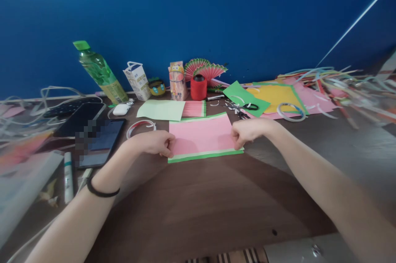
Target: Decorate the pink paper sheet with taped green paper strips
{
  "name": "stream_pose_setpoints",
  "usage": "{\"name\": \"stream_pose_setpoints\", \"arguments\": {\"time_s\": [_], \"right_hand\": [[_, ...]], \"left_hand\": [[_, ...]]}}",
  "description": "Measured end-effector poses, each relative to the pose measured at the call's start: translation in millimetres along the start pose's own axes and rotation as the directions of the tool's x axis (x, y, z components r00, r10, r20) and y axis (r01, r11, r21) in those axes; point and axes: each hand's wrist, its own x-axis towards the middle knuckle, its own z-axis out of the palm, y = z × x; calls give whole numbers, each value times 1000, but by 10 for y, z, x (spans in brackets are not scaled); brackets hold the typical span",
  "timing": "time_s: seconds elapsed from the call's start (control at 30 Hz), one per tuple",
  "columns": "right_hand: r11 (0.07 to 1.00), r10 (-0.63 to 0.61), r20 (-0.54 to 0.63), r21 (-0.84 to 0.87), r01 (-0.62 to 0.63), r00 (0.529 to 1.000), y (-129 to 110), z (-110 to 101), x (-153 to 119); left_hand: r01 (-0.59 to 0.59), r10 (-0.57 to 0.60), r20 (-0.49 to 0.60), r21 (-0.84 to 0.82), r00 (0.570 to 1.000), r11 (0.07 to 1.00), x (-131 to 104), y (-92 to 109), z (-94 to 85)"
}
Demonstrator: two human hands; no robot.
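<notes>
A pink sheet of paper (201, 133) with pale and bright green strips along its near and far edges lies at the middle of the brown table. My left hand (157, 143) pinches its left edge near the front corner. At the opposite side, my right hand (244, 132) grips the right edge with curled fingers. Just behind it rests a pale green sheet (161, 109), partly over a pink pleated paper (194, 109) with a green border. Black-handled scissors (247, 107) lie beyond my right hand, among white paper scraps.
A green bottle (100, 73), a small carton (137, 81) and a red thread spool (198, 88) stand along the blue wall. Rolls of tape (291, 112) and coloured sheets (278, 96) lie right. A phone (102, 143) and a marker (68, 177) are at left.
</notes>
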Motion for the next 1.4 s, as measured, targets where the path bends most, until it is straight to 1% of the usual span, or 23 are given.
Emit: {"name": "stream_pose_setpoints", "arguments": {"time_s": [0.1, 0.27, 0.37, 0.47, 0.57, 0.67, 0.7, 0.77, 0.83, 0.87, 0.9, 0.93, 1.03, 1.1, 1.17, 1.3, 1.4], "right_hand": [[999, 38, -31, -38, -39, 999, 45, -3, 12], [998, 60, -52, -23, -62, 997, 141, -9, 42], [998, 57, -68, -17, -59, 996, 161, -14, 40], [996, 79, -100, -26, -82, 992, 164, -19, 22], [994, 100, -131, -22, -104, 986, 150, -27, -11], [996, 82, -188, -5, -85, 979, 82, -27, -46], [998, 57, -225, -3, -59, 973, 42, -20, -51], [1000, -20, -323, -11, 17, 946, -64, 11, -42], [997, -81, -407, -36, 73, 910, -191, 66, -3], [994, -108, -427, -49, 96, 898, -255, 100, 25], [992, -127, -448, -70, 106, 885, -316, 136, 57], [990, -141, -474, -86, 114, 869, -369, 173, 91], [985, -168, -530, -117, 124, 831, -472, 265, 181], [983, -178, -542, -128, 129, 821, -498, 296, 213], [983, -180, -531, -129, 131, 828, -504, 297, 215], [987, -140, -450, -130, 90, 882, -466, 227, 159], [989, -68, -379, -146, 14, 923, -379, 162, 111]], "left_hand": [[-1, 1, 3, -9, 1000, 1000, -6, 12, 0], [4, -4, -1, -7, 1000, 1000, -2, -8, -4], [20, -20, -10, -7, 1000, 1000, 5, -46, -7], [32, -32, -31, 14, 999, 999, -22, -44, -10], [66, -58, -95, 88, 994, 994, -92, 35, -5], [65, -31, -211, 156, 977, 986, -154, 165, 30], [65, -17, -257, 179, 966, 982, -158, 212, 54], [40, 38, -346, 216, 938, 976, -129, 307, 128], [-47, 131, -398, 213, 908, 976, -57, 394, 229], [-94, 177, -409, 215, 895, 972, -12, 432, 283], [-150, 223, -392, 208, 892, 966, 32, 464, 334], [-180, 243, -388, 192, 889, 965, 72, 489, 380], [-195, 238, -403, 145, 884, 970, 150, 519, 462], [-209, 243, -400, 126, 884, 970, 166, 506, 474], [-237, 263, -384, 116, 885, 965, 163, 482, 468], [-267, 302, -350, 146, 887, 953, 123, 441, 432], [-219, 255, -303, 147, 918, 964, 59, 410, 371]]}}
